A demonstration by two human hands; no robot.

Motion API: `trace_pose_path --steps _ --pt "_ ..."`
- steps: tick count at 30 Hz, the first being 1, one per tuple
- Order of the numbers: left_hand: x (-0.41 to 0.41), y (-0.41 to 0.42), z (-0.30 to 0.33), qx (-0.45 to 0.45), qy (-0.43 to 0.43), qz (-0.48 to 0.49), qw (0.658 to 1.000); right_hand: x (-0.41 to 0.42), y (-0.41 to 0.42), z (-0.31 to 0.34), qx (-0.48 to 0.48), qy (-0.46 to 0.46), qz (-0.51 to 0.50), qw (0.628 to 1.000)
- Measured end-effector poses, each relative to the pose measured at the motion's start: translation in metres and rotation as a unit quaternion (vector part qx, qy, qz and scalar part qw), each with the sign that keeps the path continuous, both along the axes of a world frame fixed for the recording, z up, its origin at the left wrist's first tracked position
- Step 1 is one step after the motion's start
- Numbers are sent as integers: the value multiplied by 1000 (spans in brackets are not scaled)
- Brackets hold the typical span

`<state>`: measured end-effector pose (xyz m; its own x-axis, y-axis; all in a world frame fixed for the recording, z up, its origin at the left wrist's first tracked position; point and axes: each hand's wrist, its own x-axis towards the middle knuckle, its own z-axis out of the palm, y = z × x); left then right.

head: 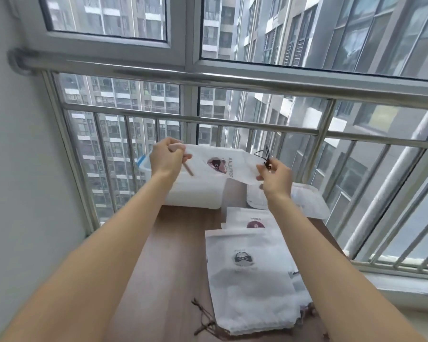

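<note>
I hold a white drawstring bag (220,164) with a printed dark-red logo stretched out in the air above the table. My left hand (166,160) grips its left end, and a thin brown stick juts down from that fist. My right hand (274,176) pinches the bag's right end, where a knotted dark cord (266,156) sticks up. Both arms reach forward over the wooden table (178,255).
A stack of similar white bags (250,280) with brown cords lies on the table at the front right. A white plastic bin (193,196) stands behind it at the back, a white lid (304,201) beside it. A steel railing (232,124) and window close off the far side.
</note>
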<state>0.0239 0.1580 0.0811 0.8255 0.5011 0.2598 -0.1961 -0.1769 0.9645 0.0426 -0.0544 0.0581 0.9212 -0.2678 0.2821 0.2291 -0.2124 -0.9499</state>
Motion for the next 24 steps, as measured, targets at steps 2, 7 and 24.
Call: trace_pose_path --steps 2,7,24 --pt "11 9 6 25 -25 29 999 17 15 1 41 -7 28 999" --pt "46 36 12 49 -54 76 994 67 44 -1 52 10 62 997" --pt "129 82 -54 462 307 -35 832 149 110 -23 -459 68 57 884"
